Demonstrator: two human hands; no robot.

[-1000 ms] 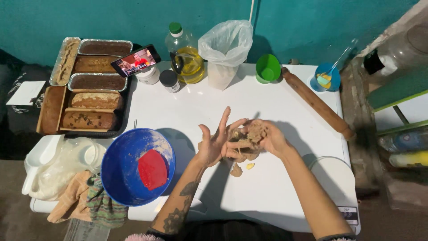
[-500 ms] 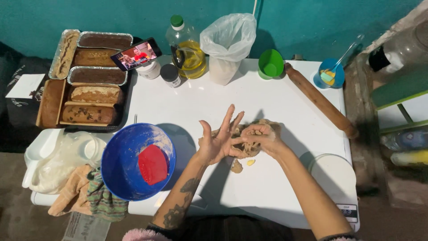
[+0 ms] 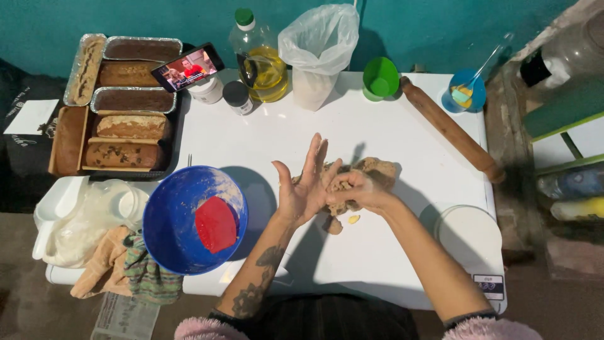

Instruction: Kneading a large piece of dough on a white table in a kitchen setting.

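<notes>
The left hand point(image 3: 304, 189) is standing upright with fingers spread apart while the right hand point(image 3: 355, 191), fingers curled together, is scraping sticky dough off it, directly above the dough lump point(image 3: 376, 171) lying mid-surface point(image 3: 402, 135).

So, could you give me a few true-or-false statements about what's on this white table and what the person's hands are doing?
1. The round blue plastic bowl holds a red scraper. True.
2. The long wooden rolling pin lies in the person's left hand. False: it rests on the white table, right of both hands.
3. The right hand touches the lump of brown dough. True.
4. The clear plastic oil bottle has a red cap. False: its cap is green.
</notes>
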